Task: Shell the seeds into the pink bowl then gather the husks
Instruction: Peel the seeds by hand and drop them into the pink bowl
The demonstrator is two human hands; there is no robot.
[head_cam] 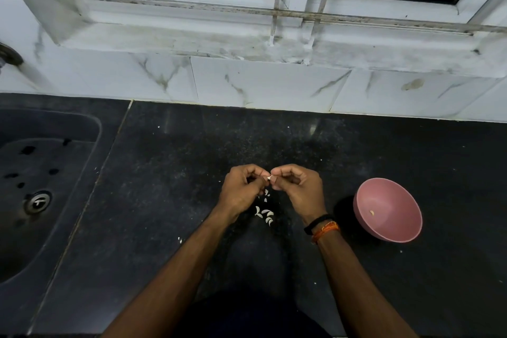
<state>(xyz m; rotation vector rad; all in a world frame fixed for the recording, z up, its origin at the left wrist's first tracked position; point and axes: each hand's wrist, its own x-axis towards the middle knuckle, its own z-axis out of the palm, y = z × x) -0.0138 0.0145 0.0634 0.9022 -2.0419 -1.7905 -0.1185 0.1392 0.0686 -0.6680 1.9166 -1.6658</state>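
Note:
Both hands meet over the middle of the dark counter (170,200). My left hand (241,189) and my right hand (299,188) pinch one small white seed (269,177) between their fingertips. Below the hands a small pile of white seeds and husks (264,214) lies on the counter. The pink bowl (389,210) stands to the right of my right hand, tilted toward me, with one pale kernel (372,212) inside it.
A dark sink (41,186) with a metal drain (37,202) fills the left side. A white marble-tiled wall (260,82) and a window ledge rise behind the counter. A few stray white bits lie scattered on the counter.

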